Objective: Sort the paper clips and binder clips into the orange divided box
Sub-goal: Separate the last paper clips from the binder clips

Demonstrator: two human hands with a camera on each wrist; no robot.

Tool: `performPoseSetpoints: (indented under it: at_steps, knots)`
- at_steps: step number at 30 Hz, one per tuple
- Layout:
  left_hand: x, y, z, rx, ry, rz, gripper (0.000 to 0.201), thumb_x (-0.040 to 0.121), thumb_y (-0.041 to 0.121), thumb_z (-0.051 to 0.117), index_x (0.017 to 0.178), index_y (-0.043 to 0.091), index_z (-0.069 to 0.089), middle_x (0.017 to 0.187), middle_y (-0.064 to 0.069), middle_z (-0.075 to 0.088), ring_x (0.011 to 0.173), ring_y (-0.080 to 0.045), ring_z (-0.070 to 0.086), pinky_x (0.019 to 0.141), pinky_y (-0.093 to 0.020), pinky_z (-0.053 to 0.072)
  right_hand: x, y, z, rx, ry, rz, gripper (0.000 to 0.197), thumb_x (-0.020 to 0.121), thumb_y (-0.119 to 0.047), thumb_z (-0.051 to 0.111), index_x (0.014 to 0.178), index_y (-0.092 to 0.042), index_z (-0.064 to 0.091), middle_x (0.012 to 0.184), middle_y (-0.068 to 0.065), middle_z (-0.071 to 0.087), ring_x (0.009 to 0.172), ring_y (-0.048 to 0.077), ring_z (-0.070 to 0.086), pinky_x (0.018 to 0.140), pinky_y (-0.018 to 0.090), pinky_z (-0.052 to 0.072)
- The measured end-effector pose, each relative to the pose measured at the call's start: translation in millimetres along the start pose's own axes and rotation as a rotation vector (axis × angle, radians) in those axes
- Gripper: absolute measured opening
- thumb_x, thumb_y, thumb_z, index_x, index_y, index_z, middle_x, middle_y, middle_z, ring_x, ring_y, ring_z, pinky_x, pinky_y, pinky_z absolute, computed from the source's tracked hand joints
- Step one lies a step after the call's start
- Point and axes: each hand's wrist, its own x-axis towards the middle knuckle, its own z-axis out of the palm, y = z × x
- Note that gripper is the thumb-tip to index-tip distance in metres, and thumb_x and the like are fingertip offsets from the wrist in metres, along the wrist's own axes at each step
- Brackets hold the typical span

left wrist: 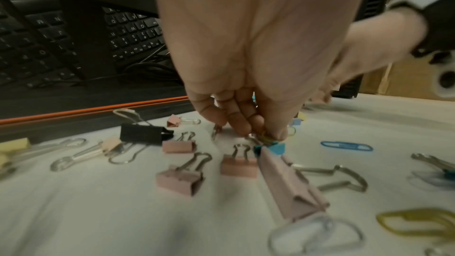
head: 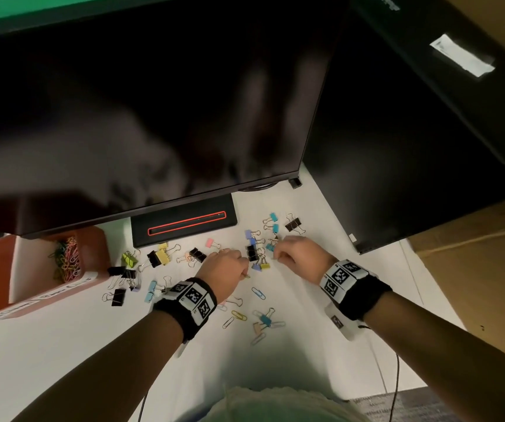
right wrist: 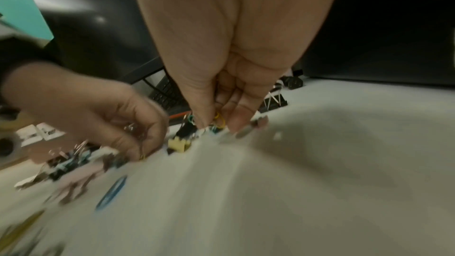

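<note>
Roughly halfway at best, we judge: the orange divided box (head: 92,248) sits at the left of the white desk (head: 62,345), well apart from our hands, and one compartment already holds a tangle of coloured paper clips (head: 67,258), while we see no binder clips in it. Most binder clips (head: 156,257) lie scattered on the desk between the box and our hands, and a few loose paper clips, a blue one (head: 258,293) among them, lie nearer our body. Our left hand (head: 225,266) is curled, its fingertips (left wrist: 242,126) pinching small wire clips, gold among them, just above a teal binder clip (left wrist: 270,148). Our right hand (head: 293,254) is likewise closed, fingers (right wrist: 240,114) pinched on a yellow paper clip (right wrist: 220,119) with a green one beside it, though blur makes the exact count uncertain. Readable writing is scarce: the box's white front edge carries print too smeared to read, the keyboard (left wrist: 133,32) under the monitor (head: 153,117) shows ordinary key legends, and our wristbands (head: 194,296) bear only black-and-white square code markers.
</note>
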Motion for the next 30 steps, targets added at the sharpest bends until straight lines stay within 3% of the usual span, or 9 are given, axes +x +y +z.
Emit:
performPoseSetpoints:
  at_steps: [4,8,11,14,16,19,26,30]
  knots:
    - [-7.2,-3.9,0.3,-0.13,0.07,0.01,0.014,0.092,0.017,0.047,0.097,0.014,0.059,0.098,-0.002,0.059,0.094,-0.02,0.054,0.081,-0.03,0.043,29.3,-15.6,-20.9,-0.012,0.113,-0.009,0.029,0.094,-0.012,0.048,0.122,-0.012,0.058,0.118,0.008,0.057,0.11,0.023,0.054,0.098,0.033,0.045]
    - [-13.5,-7.0,-6.6,-0.345,0.225,-0.045,0.008,0.089,0.014,0.053,0.092,0.012,0.061,0.091,0.001,0.056,0.081,-0.013,0.052,0.085,-0.029,0.046,61.8,-27.1,-29.5,-0.113,-0.007,0.068,0.036,0.094,-0.008,0.046,0.13,-0.013,0.052,0.124,0.011,0.054,0.112,0.028,0.053,0.099,0.033,0.044]
    - [-9.4,-9.4,-15.6,-0.434,0.285,-0.127,0.011,0.088,0.013,0.056,0.098,0.016,0.06,0.084,0.006,0.052,0.075,-0.011,0.052,0.086,-0.025,0.044,73.4,-26.2,-24.4,-0.15,-0.124,0.113,0.036,0.092,-0.008,0.049,0.127,-0.015,0.054,0.121,0.013,0.057,0.108,0.03,0.056,0.095,0.038,0.048]
    - [1.3,-12.4,-23.5,-0.488,0.283,-0.186,0.029,0.087,0.012,0.056,0.115,0.018,0.055,0.084,0.002,0.057,0.074,-0.012,0.052,0.073,-0.023,0.045,74.8,-25.1,-18.2,-0.169,-0.137,0.11,0.028,0.09,-0.01,0.052,0.117,-0.015,0.06,0.115,0.011,0.06,0.104,0.029,0.058,0.089,0.034,0.048]
    - [8.6,-13.8,-25.8,-0.506,0.26,-0.199,0.034,0.087,0.011,0.056,0.12,0.019,0.052,0.085,0.001,0.059,0.074,-0.012,0.052,0.073,-0.024,0.045,74.3,-24.5,-14.2,-0.18,-0.125,0.106,0.024,0.092,-0.012,0.051,0.113,-0.013,0.063,0.115,0.012,0.059,0.103,0.029,0.058,0.09,0.033,0.047]
    - [14.0,-16.7,-25.8,-0.53,0.248,-0.228,0.035,0.086,0.01,0.056,0.12,0.02,0.052,0.086,0.003,0.057,0.076,-0.012,0.053,0.076,-0.027,0.048,72.5,-23.3,-9.3,-0.17,-0.105,0.119,0.024,0.093,-0.014,0.051,0.114,-0.01,0.062,0.116,0.012,0.058,0.103,0.028,0.058,0.091,0.034,0.048]
    - [10.8,-21.2,-18.8,-0.517,0.224,-0.228,0.029,0.088,0.012,0.055,0.116,0.02,0.056,0.087,0.004,0.056,0.076,-0.009,0.054,0.075,-0.02,0.045,54.0,-4.7,-21.9,-0.056,0.031,0.157,0.022,0.093,-0.013,0.049,0.108,-0.009,0.064,0.116,0.01,0.058,0.1,0.025,0.06,0.091,0.032,0.049]
    - [18.0,-17.5,-21.2,-0.479,0.208,-0.138,0.03,0.089,0.009,0.054,0.117,0.019,0.058,0.091,0.004,0.05,0.08,-0.011,0.053,0.079,-0.022,0.045,40.8,2.3,-29.6,0.006,0.13,0.206,0.02,0.093,-0.014,0.05,0.109,-0.008,0.061,0.112,0.011,0.058,0.092,0.026,0.062,0.08,0.031,0.054]
